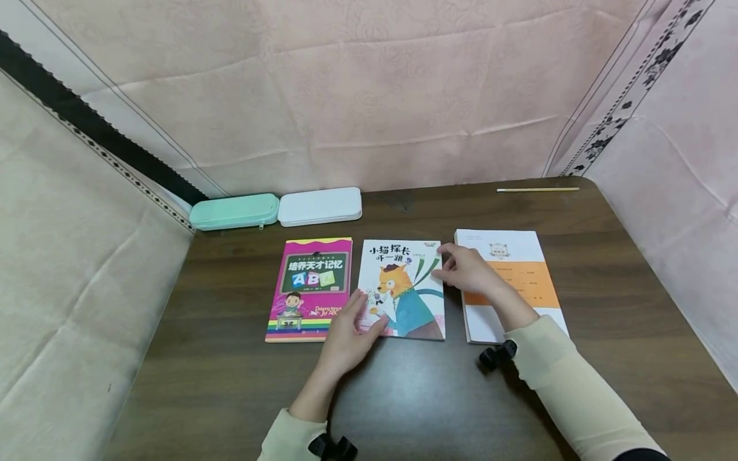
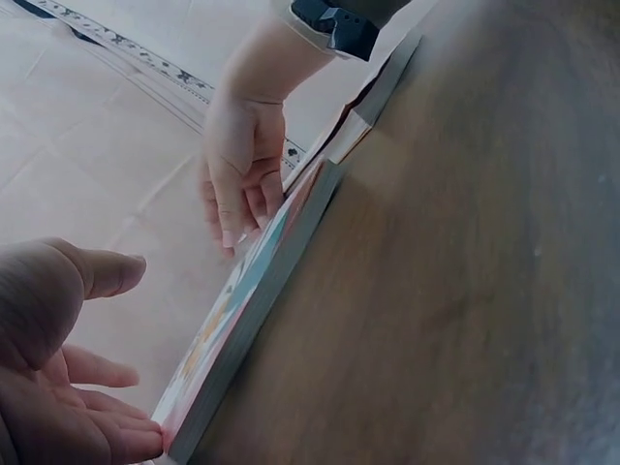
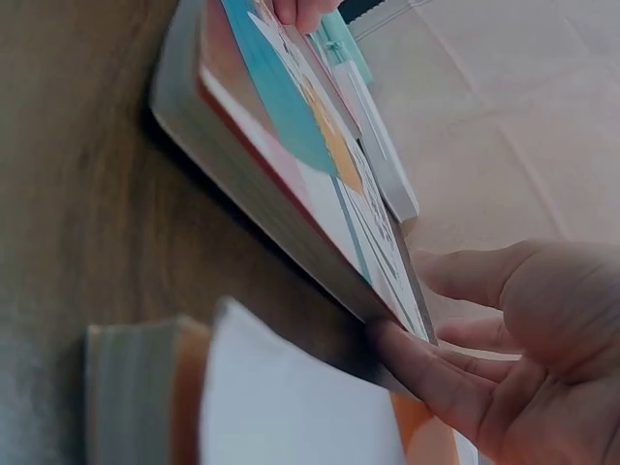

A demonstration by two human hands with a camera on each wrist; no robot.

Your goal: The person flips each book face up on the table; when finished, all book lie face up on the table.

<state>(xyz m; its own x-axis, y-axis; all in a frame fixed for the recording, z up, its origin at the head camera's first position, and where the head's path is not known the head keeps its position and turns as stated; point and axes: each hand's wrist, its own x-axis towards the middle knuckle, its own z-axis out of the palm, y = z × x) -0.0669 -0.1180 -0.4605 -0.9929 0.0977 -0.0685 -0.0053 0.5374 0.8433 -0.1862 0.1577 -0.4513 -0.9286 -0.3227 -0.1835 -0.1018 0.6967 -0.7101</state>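
Note:
A picture book (image 1: pixel 403 291) with an orange cat in a blue-green garment on its white cover lies flat on the table, middle of the three books. My left hand (image 1: pixel 348 336) is at its lower left, fingertips along the left edge and thumb spread over the cover; in the left wrist view these fingers (image 2: pixel 107 441) reach the book's edge. At the upper right edge is my right hand (image 1: pixel 468 272), arm crossing above a white and orange book (image 1: pixel 521 272). Seen from the right wrist, a forefinger (image 3: pixel 426 373) touches the picture book's side, thumb raised apart.
To the left lies a pink book (image 1: pixel 314 288) with a green board on its cover. Along the back edge sit a mint zip case (image 1: pixel 235 212) and a white case (image 1: pixel 320 206). A thin stick (image 1: pixel 538 189) lies at the back right. Cloth (image 1: pixel 369 96) hangs behind the table.

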